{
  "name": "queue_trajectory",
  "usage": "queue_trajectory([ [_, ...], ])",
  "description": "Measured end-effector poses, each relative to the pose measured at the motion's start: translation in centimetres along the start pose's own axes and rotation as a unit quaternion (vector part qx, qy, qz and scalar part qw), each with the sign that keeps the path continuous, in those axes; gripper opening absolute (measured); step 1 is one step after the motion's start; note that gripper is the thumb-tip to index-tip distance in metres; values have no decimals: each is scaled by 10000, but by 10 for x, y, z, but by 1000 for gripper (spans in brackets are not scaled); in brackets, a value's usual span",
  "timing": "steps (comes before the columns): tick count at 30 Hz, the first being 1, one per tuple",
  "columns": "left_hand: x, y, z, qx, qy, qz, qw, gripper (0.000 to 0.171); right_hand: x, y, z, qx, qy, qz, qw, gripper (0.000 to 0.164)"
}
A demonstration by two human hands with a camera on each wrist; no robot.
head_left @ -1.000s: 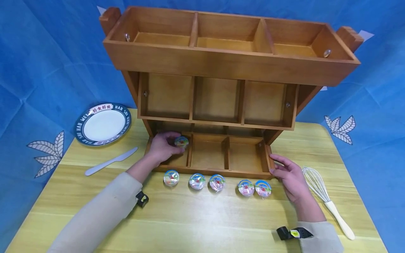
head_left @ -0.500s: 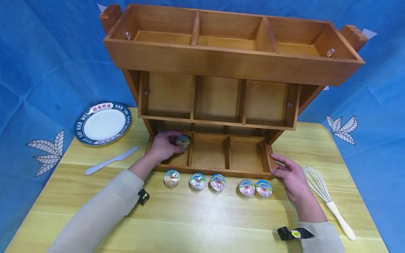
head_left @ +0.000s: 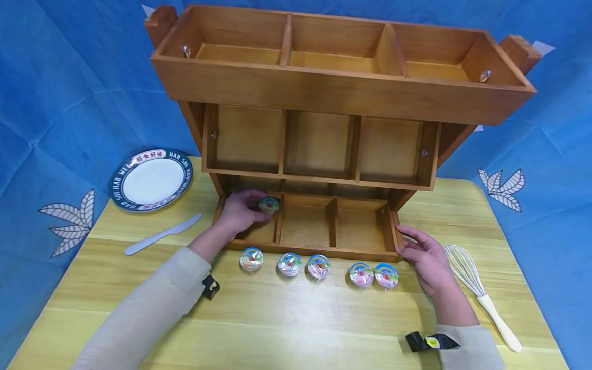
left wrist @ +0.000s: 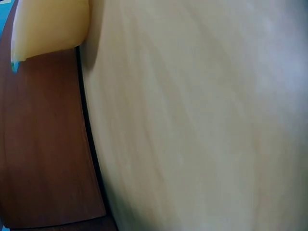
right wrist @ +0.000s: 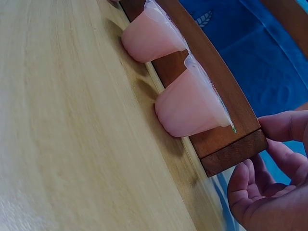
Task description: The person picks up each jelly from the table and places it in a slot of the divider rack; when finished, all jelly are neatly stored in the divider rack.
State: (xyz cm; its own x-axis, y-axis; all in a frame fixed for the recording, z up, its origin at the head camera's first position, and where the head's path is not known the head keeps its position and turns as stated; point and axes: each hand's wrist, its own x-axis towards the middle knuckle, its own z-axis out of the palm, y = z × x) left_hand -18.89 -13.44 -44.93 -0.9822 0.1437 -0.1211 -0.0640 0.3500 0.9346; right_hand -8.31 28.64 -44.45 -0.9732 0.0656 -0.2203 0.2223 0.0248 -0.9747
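1. Very little changes over the last second: my left grip (head_left: 238,211) and the cup (head_left: 268,205) it holds sit almost where they were, and most of the slight drift seems to come from the head view itself.
2. That grip is closed around the cup, thumb on its near side and a finger curled on its far side; neither wrist view shows this hold.
3. The cup is at the left compartment (head_left: 259,234) of the bottom tray (head_left: 314,252), close beside the divider (head_left: 279,226). Whether its base touches wood, I cannot tell.
4. My right grip (head_left: 430,262) keeps its place at the tray's right end, thumb and fingertip against it, the other fingers bent. I cannot tell whether it truly pinches the wood or only steadies it.
5. The five loose cups (head_left: 319,267) stay put on the surface (head_left: 287,329), in a row along the tray's front.
6. To my judgement, the pause means placing this cup is unfinished: I have not let go. Releasing it calls for care, since my fingers are near the divider.
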Motion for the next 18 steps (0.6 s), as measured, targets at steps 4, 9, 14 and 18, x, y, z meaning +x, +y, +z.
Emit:
queue_trajectory([
  [4,-1,1,-1,10,19,-37,10000,52,0,1,0,90,4,-30,10000,54],
  [9,-4,4,-3,230,121,39,9997,54,0,1,0,85,18,-35,10000,54],
  [14,-11,10,-9,319,252,187,9990,54,0,1,0,101,33,-8,9999,54],
  [18,-20,13,-13,89,186,282,9994,57,-1,1,0,133,22,-24,9999,53],
])
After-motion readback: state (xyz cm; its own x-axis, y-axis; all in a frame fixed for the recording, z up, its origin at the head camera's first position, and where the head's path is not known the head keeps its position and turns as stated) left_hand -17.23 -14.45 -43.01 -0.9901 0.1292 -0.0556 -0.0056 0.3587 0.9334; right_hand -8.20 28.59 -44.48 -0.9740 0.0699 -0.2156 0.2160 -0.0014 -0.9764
